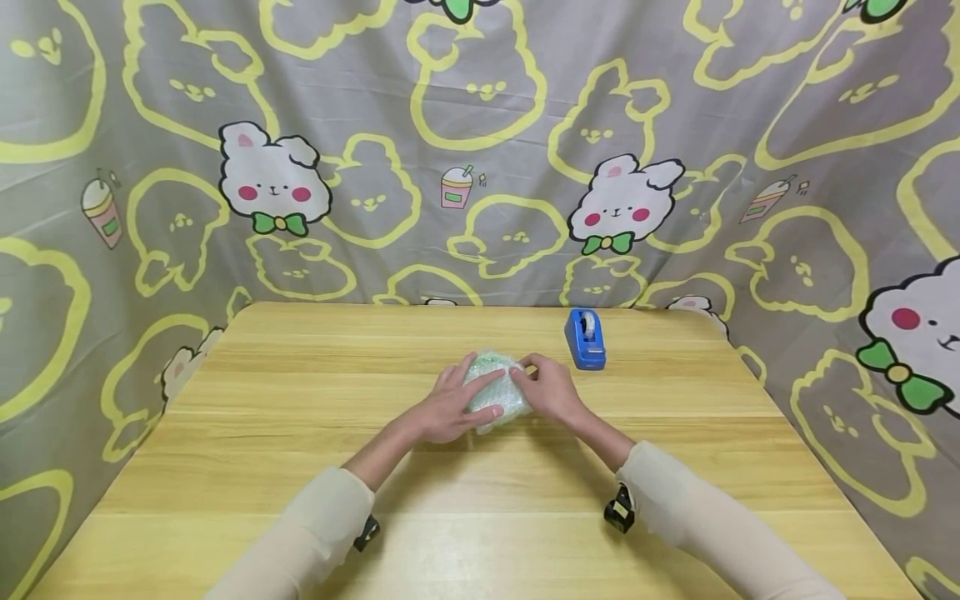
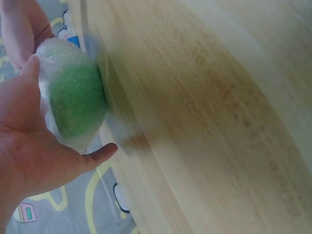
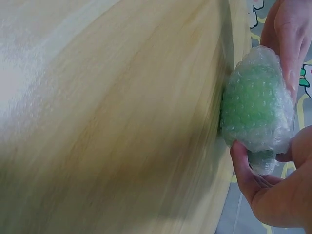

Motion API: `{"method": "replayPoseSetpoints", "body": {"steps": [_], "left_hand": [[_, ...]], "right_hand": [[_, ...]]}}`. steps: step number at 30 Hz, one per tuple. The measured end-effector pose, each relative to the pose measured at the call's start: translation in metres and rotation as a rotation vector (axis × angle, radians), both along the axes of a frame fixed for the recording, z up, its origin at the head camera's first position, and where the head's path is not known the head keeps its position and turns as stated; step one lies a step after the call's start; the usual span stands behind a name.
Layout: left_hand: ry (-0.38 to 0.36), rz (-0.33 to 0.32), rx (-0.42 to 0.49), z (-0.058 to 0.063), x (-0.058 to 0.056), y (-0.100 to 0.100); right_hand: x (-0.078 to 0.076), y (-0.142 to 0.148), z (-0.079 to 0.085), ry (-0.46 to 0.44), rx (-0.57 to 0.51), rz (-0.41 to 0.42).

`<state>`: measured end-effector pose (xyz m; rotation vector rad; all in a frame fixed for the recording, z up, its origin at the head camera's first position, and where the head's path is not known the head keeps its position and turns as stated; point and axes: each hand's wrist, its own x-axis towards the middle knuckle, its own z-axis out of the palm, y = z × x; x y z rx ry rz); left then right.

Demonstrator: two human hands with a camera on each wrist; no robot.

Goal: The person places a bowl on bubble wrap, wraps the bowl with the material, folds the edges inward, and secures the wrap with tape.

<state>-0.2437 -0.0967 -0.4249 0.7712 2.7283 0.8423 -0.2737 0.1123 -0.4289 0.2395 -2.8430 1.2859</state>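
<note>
A green item wrapped in clear bubble wrap (image 1: 512,398) lies on the table; through the layers its exact kind cannot be made out. My left hand (image 1: 446,408) rests on its left side with fingers spread and fairly straight. At the right end, my right hand (image 1: 555,390) has curled fingers. In the right wrist view, that hand's thumb and fingers pinch around a loose end of the wrap below the green bundle (image 3: 251,102). The left wrist view has the bundle (image 2: 75,97) beside the left palm, thumb held out from it.
Behind the right hand stands a blue tape dispenser (image 1: 587,340) with a roll of clear tape. The wooden table (image 1: 315,350) meets a grey patterned curtain (image 1: 375,108) at its back and sides.
</note>
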Motion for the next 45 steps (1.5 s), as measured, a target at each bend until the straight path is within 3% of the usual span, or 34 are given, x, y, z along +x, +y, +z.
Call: {"method": "replayPoseSetpoints", "body": {"steps": [17,22,28,36,45], "left_hand": [[-0.018,0.021,-0.002,-0.001,-0.001,0.001],[-0.025,0.024,0.001,0.001,0.000,0.001],[-0.026,0.016,-0.001,0.001,0.000,0.001],[-0.033,0.010,-0.001,0.001,0.000,0.001],[-0.042,0.011,-0.013,0.001,-0.001,0.001]], "right_hand": [[-0.002,0.014,0.003,-0.031,0.007,-0.023],[-0.013,0.032,0.012,0.050,0.035,-0.065],[-0.032,0.063,0.021,0.160,0.092,-0.178],[-0.046,0.095,0.015,0.069,0.158,-0.247],[-0.058,0.100,0.009,-0.007,0.247,-0.270]]}}
